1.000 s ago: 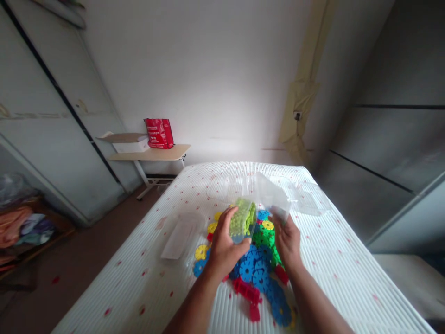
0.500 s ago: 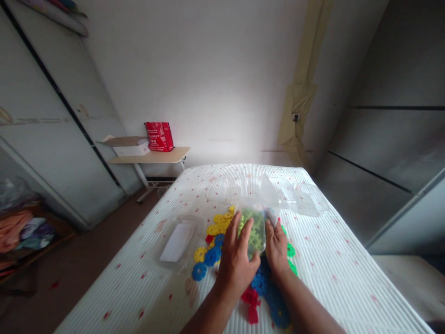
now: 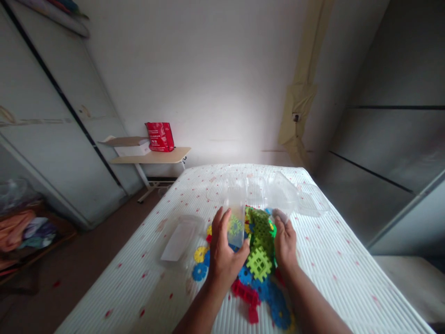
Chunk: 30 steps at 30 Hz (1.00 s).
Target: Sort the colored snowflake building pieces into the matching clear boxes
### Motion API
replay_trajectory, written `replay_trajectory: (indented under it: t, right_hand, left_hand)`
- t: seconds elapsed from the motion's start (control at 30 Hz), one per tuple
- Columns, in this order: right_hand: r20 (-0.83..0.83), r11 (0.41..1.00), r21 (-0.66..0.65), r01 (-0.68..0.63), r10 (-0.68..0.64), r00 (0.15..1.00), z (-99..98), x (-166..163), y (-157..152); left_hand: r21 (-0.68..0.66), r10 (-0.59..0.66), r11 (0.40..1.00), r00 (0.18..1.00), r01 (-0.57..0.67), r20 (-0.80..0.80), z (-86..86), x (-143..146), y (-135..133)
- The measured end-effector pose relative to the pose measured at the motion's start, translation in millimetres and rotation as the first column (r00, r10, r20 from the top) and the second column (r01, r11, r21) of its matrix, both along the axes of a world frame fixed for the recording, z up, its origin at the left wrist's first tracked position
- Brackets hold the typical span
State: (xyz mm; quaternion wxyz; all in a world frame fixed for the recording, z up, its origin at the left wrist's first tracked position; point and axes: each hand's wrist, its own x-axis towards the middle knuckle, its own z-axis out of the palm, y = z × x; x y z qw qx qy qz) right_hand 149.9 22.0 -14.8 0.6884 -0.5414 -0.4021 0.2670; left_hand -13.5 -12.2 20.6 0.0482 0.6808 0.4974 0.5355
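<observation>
My left hand (image 3: 222, 253) grips a clear plastic box (image 3: 237, 219) by its side, held upright over a pile of toy pieces. My right hand (image 3: 285, 241) is closed on the box's clear lid (image 3: 282, 198) at its near edge. Light green square pieces (image 3: 260, 241) lie tumbled out between my hands. They rest on a pile of blue, yellow, green and red gear-shaped pieces (image 3: 257, 283) on the white bed (image 3: 146, 283).
An open clear box with a white card (image 3: 181, 236) lies left of the pile. More clear boxes (image 3: 306, 199) sit at the far side of the bed. A small side table (image 3: 153, 155) with a red bag (image 3: 159, 136) stands by the wall.
The box was tipped over the pile and the light green pieces have spilled out of it. My left hand has lifted the emptied box upright.
</observation>
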Motion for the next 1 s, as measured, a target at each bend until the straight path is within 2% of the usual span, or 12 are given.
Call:
replay_trajectory:
  t: [0.13,0.3,0.5,0.6,0.7,0.77,0.87,0.93,1.0]
  right_hand:
    - [0.013,1.0,-0.007,0.014,-0.014,1.0,-1.9,1.6,2.1]
    - [0.029,1.0,0.011,0.016,-0.017,0.999,-4.4,0.6,3.7]
    - [0.012,1.0,0.003,0.009,-0.009,1.0,-2.4,1.2,2.3]
    - [0.015,1.0,0.008,0.011,-0.011,1.0,-0.6,1.5,0.8]
    - [-0.001,1.0,0.014,0.016,-0.016,1.0,0.9,2.0,-0.4]
    - [-0.015,1.0,0.01,0.016,-0.016,1.0,1.8,2.2,-1.0]
    - [-0.04,1.0,-0.011,0.016,-0.017,0.999,4.1,2.3,-1.7]
    - [-0.048,0.999,-0.018,0.035,-0.036,0.998,6.5,2.2,-2.0]
    - [-0.059,0.998,-0.014,0.067,-0.067,0.996,9.5,2.3,-2.3]
  left_hand:
    - [-0.002,-0.009,1.0,0.998,0.009,-0.055,-1.6,-6.3,1.3]
    - [0.038,-0.113,0.991,0.953,0.129,-0.283,-7.8,-7.2,2.2]
    - [0.102,-0.081,0.986,0.915,0.131,-0.396,-4.3,-12.1,1.9]
    - [0.087,-0.038,0.994,0.959,0.065,-0.28,0.4,-18.8,3.8]
    - [-0.049,0.095,0.994,0.995,-0.093,0.028,7.0,-32.5,13.4]
    - [-0.178,0.199,0.971,0.956,-0.161,0.217,11.9,-45.9,28.5]
    - [-0.281,0.244,0.95,0.887,-0.137,0.392,17.8,-68.4,66.3]
    - [-0.368,0.294,0.921,0.851,-0.13,0.434,19.7,-81.7,96.8]
    - [-0.504,0.454,0.823,0.836,-0.262,0.307,19.4,-91.7,125.6]
